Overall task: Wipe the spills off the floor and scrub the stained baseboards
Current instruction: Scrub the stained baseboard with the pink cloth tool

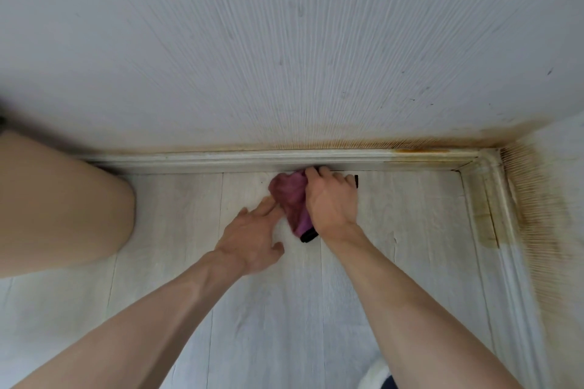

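At centre frame the right hand (330, 199) clamps a purple cloth (292, 199) against the baseboard (189, 161); the left hand (252, 237) rests flat, fingers relaxed, touching the cloth. Brown stains remain at the right corner baseboard (486, 199), so plenty looks left.
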